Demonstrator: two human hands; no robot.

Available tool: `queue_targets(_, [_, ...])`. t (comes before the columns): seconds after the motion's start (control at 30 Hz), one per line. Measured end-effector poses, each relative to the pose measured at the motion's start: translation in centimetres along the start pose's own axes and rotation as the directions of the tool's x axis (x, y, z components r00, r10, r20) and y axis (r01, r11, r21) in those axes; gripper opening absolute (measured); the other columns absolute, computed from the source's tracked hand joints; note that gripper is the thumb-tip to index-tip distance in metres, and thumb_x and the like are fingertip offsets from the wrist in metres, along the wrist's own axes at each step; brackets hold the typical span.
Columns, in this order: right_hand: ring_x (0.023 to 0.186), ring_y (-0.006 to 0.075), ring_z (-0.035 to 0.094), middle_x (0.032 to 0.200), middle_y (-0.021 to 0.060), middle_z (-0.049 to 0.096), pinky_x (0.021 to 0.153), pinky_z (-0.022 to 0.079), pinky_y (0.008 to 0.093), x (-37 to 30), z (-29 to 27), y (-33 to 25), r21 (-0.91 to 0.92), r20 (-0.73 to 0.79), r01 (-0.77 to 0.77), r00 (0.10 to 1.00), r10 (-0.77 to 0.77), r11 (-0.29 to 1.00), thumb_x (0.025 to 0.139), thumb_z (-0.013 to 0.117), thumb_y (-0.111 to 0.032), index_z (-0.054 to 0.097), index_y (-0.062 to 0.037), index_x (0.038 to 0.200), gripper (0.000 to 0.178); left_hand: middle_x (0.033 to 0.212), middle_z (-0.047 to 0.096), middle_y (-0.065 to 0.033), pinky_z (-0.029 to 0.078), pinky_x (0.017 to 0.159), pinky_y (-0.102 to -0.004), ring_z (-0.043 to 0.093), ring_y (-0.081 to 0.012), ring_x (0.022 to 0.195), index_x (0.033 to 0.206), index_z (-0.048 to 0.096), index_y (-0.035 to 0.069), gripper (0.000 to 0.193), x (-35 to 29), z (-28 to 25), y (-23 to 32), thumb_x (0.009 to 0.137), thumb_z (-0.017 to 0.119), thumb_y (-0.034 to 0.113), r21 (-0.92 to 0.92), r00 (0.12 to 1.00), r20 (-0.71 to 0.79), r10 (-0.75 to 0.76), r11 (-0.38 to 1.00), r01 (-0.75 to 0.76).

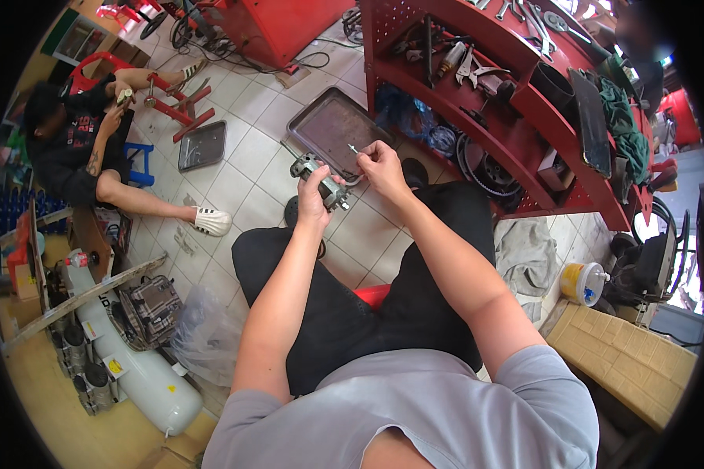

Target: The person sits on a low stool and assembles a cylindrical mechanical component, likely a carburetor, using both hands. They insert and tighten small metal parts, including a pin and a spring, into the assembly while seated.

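Note:
Above my knees, my left hand [313,200] is wrapped round a grey metal machine part [336,195]. A thin rod sticks out of its far end, and a stubby end shows at the near right. My fingers cover its middle, so its exact kind is unclear. Just right of it, my right hand [383,169] pinches a small thin silvery piece [353,148] between thumb and fingertips. That piece points up and left, apart from the machine part; it is too small to name. Beyond both hands, a dark metal tray [330,125] lies on the tiled floor.
A red tool cart [508,148] with wrenches and pliers stands at the right. A smaller tray [202,146] lies left of centre. A seated person [78,148] is at the far left. A white tank [137,367], a cardboard box [622,359] and a yellow-white tub [583,283] flank me.

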State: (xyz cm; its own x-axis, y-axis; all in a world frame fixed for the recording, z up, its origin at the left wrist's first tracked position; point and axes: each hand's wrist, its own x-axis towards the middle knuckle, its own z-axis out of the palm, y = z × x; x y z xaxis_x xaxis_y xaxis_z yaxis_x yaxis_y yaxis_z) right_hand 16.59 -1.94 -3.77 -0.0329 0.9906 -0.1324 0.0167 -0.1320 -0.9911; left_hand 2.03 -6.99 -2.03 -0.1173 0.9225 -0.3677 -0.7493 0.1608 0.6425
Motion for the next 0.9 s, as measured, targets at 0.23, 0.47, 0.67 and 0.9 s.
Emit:
queue_targets(0.23, [0.053, 0.0090, 0.054, 0.062, 0.0051, 0.059, 0.046, 0.042, 0.0262, -0.9, 0.5, -1.2, 0.026, 0.149, -0.021, 0.989, 0.017, 0.999, 0.083, 0.059, -0.009, 0.054, 0.0011, 0.081, 0.012, 0.100, 0.061, -0.0090, 0.055, 0.070, -0.0358, 0.059, -0.0145, 0.070, 0.102, 0.048, 0.009, 0.031, 0.7, -0.5, 0.2, 0.078, 0.067, 0.015, -0.056, 0.995, 0.086, -0.056, 0.997, 0.061])
queue_targets(0.47, [0.054, 0.0099, 0.055, 0.062, 0.0038, 0.058, 0.047, 0.043, 0.0247, -0.2, -0.3, -1.3, 0.065, 0.120, -0.004, 0.993, -0.003, 0.998, 0.084, 0.060, -0.011, 0.054, 0.0005, 0.084, 0.013, 0.120, 0.060, -0.0164, 0.055, 0.070, -0.0342, 0.058, -0.0130, 0.071, 0.101, 0.048, 0.009, 0.031, 0.5, -0.6, 0.1, 0.078, 0.067, 0.015, -0.028, 1.000, -0.013, -0.023, 0.999, 0.023])
queue_targets(0.67, [0.055, 0.0085, 0.053, 0.063, 0.0032, 0.057, 0.047, 0.041, 0.0241, -0.8, -0.1, -2.1, 0.089, 0.283, -0.031, 0.959, 0.005, 0.996, 0.083, 0.061, -0.011, 0.053, 0.0000, 0.083, 0.014, 0.112, 0.061, -0.0137, 0.055, 0.070, -0.0340, 0.059, -0.0131, 0.071, 0.101, 0.048, 0.009, 0.030, 1.1, -0.6, 0.4, 0.078, 0.067, 0.014, -0.085, 0.992, 0.108, -0.063, 0.994, 0.073])
queue_targets(0.9, [0.054, 0.0077, 0.052, 0.064, 0.0033, 0.057, 0.047, 0.041, 0.0243, 0.0, -0.6, -1.4, 0.049, 0.137, 0.029, 0.990, -0.036, 0.998, 0.083, 0.060, -0.010, 0.053, 0.0000, 0.081, 0.012, 0.113, 0.062, -0.0122, 0.055, 0.071, -0.0333, 0.059, -0.0124, 0.072, 0.101, 0.048, 0.011, 0.029, 0.8, -0.7, 0.1, 0.079, 0.067, 0.014, -0.040, 1.000, 0.001, -0.031, 0.999, 0.031])
